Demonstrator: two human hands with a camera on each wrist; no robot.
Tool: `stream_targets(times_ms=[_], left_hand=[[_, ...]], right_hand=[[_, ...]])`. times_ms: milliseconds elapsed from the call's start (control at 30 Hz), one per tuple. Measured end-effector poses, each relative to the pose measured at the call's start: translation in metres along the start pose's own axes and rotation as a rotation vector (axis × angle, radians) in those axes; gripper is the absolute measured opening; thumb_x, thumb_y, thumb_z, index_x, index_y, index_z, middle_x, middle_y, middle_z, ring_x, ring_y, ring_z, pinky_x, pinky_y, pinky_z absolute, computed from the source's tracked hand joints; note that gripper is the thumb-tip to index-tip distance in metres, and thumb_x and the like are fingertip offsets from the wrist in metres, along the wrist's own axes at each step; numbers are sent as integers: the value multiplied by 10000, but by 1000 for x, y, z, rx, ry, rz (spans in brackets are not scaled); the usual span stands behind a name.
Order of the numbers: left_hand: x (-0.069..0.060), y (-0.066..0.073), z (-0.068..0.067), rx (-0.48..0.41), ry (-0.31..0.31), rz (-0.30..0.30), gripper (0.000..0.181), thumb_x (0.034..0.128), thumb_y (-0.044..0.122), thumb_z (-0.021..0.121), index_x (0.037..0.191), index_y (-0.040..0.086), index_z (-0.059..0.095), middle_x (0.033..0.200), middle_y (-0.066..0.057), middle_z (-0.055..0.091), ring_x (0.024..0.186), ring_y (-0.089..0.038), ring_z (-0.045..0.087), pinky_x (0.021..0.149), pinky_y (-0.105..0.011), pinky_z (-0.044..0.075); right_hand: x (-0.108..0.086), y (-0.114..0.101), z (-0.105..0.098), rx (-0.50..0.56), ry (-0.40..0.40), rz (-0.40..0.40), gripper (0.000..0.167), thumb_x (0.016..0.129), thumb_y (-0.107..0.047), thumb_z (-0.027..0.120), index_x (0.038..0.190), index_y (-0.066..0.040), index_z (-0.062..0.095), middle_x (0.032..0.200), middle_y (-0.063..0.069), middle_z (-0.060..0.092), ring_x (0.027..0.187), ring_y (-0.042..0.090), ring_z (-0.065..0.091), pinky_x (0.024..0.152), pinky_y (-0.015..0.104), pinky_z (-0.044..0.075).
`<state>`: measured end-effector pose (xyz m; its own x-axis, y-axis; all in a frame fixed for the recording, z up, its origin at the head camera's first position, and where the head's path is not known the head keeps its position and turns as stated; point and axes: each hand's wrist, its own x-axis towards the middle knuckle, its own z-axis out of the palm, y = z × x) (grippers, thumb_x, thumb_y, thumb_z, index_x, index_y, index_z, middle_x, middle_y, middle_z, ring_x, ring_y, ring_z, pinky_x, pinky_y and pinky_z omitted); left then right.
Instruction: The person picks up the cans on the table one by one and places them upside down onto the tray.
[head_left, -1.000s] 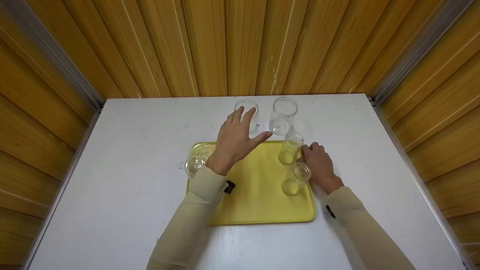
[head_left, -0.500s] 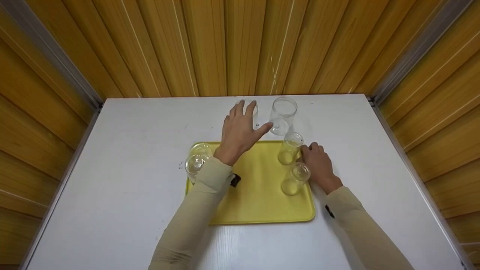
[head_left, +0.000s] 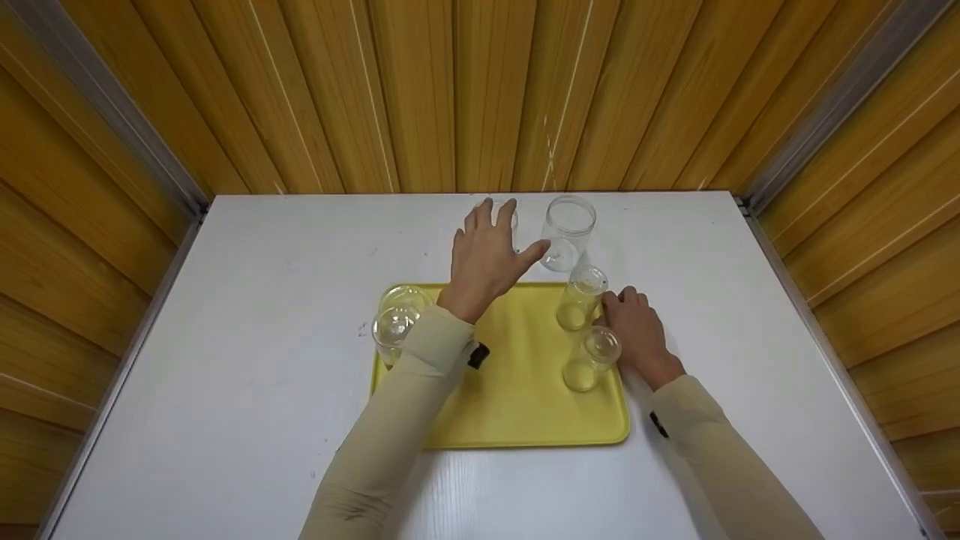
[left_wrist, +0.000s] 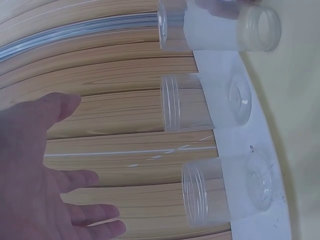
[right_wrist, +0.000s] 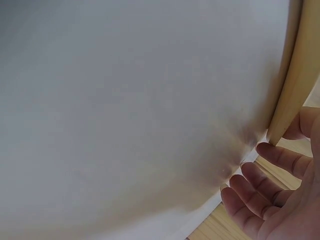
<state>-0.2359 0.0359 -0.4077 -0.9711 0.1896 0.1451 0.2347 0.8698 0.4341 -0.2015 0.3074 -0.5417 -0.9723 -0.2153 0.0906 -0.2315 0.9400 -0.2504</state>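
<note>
My left hand (head_left: 486,262) is spread, thumb apart from the fingers, over the back of the yellow tray (head_left: 525,424). It partly covers one clear jar (head_left: 513,225); a second wide jar (head_left: 568,238) stands right of its thumb. Seen from the left wrist, the hand (left_wrist: 35,175) holds nothing, and both jars (left_wrist: 202,192) (left_wrist: 187,102) are beyond the fingertips. My right hand (head_left: 637,330) is at the tray's right edge, beside two narrower clear vessels (head_left: 582,300) (head_left: 592,360). In the right wrist view its thumb and index finger (right_wrist: 282,155) pinch the tray's rim (right_wrist: 296,70).
Two more clear glass vessels (head_left: 394,330) (head_left: 405,298) stand at the tray's left side, one partly behind the left sleeve. The white table (head_left: 225,337) is enclosed by wood-patterned walls (head_left: 487,97) at the back and sides.
My left hand has moved a little right and toward the back, covering more of the left wide jar. The right hand has stayed at the tray's edge.
</note>
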Motion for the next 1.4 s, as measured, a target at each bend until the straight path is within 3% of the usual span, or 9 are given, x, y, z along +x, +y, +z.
stream_targets(times_ms=[367,667,933,1167,1400], left_hand=[[10,14,-5,20,-12,-36,853,996,671,595,1647,153,407,1669,-187,356,1521,-355,356,1172,-549,379],[31,20,-2,62,-26,-78,845,1002,664,585,1626,116,431,1584,-205,445,1471,-366,405,1114,-573,428],[48,12,7,92,-77,-129,820,1012,638,584,1609,91,447,1567,-214,465,1460,-379,416,1072,-575,464],[63,8,7,82,-99,-162,780,1017,612,597,1579,82,485,1548,-197,489,1450,-372,421,1118,-583,425],[70,-4,10,114,-116,-163,724,1008,592,615,1521,85,549,1492,-197,526,1411,-372,459,1090,-605,448]], right_hand=[[-1,0,-1,1,25,-17,267,1076,-141,573,1253,55,612,1056,246,507,942,415,505,739,574,493],[-3,2,-2,-4,18,3,288,1066,-153,585,1266,53,619,1075,256,516,956,425,519,741,593,507],[-5,4,-2,-26,25,3,303,1044,-154,619,1265,53,617,1084,258,524,969,432,527,753,589,523],[-6,2,-3,-6,36,3,323,1017,-170,631,1253,51,632,1064,251,524,935,418,524,730,584,518],[-6,-1,-2,9,31,2,320,1005,-172,636,1234,51,622,1070,256,528,953,427,518,744,594,506]])
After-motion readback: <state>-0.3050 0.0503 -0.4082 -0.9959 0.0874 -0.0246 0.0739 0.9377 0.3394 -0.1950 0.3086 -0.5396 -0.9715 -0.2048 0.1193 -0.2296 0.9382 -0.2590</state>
